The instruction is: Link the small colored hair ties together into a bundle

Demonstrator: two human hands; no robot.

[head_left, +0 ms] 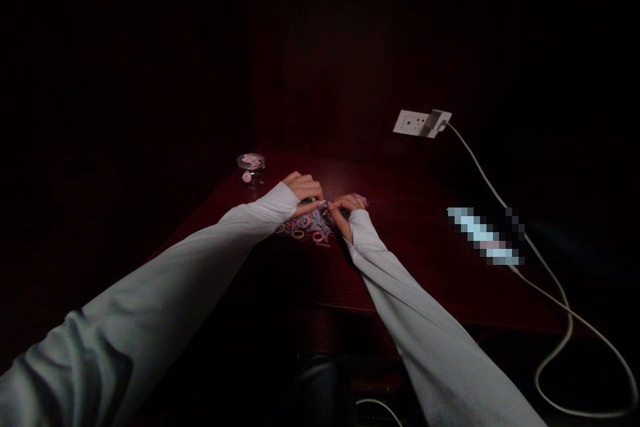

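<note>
Colourful small bands [319, 237], many of them ring-shaped, lie in a pile on the dark red table [400, 267]. My left hand [305, 192] is over the back of the pile, its fingers bent and its thumb stretched toward the right. Close beside it, my right hand [346, 208] has its fingers curled, with pinkish bands showing at their far side. The thumb tips of both hands meet or nearly meet above the pile. Whatever is between the fingertips is too small and dark to make out.
A clear round container [251, 161] with pink pieces stands at the table's back left. A white wall socket [413, 123] holds a plugged-in charger [438, 123]. Its white cable [475, 163] runs down the right side, near a blurred-out bright device [483, 235].
</note>
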